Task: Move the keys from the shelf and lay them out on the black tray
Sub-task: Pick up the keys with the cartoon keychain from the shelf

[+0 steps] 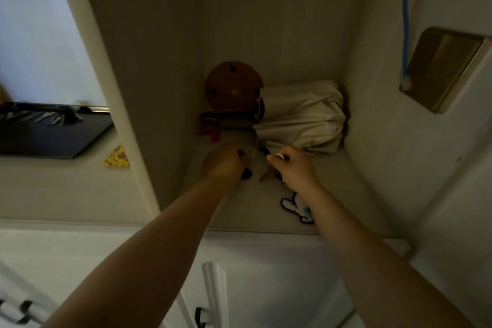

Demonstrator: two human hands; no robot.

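Up close, the fingers of the right hand (pixel 295 168) are curled together in a pinch on a pale ring (pixel 279 156), with a dark key head (pixel 264 150) showing just past the fingertips and a brownish blade (pixel 266 175) poking out under the palm. The left hand (pixel 223 164) is closed in a loose fist, its fingers folded around something small and dark; a rounded black fob or key head (pixel 247 174) sits just at its heel. What exactly each hand clamps is too dim to say for certain.

Both hands rest low over the shelf (pixel 239 210), in the alcove's middle, so the keys are there, between and under the 2 hands. A black-and-white charm (pixel 294 208) lies nearer the shelf's front edge, partly under the right forearm.

I judge the keys to be light, stiff and hard, not fragile, but loose and jangly: on a ring they swing and slip sideways. The ring or the broad head is the best hold; the thin blade would twist in a pinch.

Behind the hands lie a folded cream umbrella (pixel 303 114) and a round brown disc (pixel 233 85). The black tray (pixel 53 138) sits well apart to the left, with several keys (pixel 45 116) already along its far edge.
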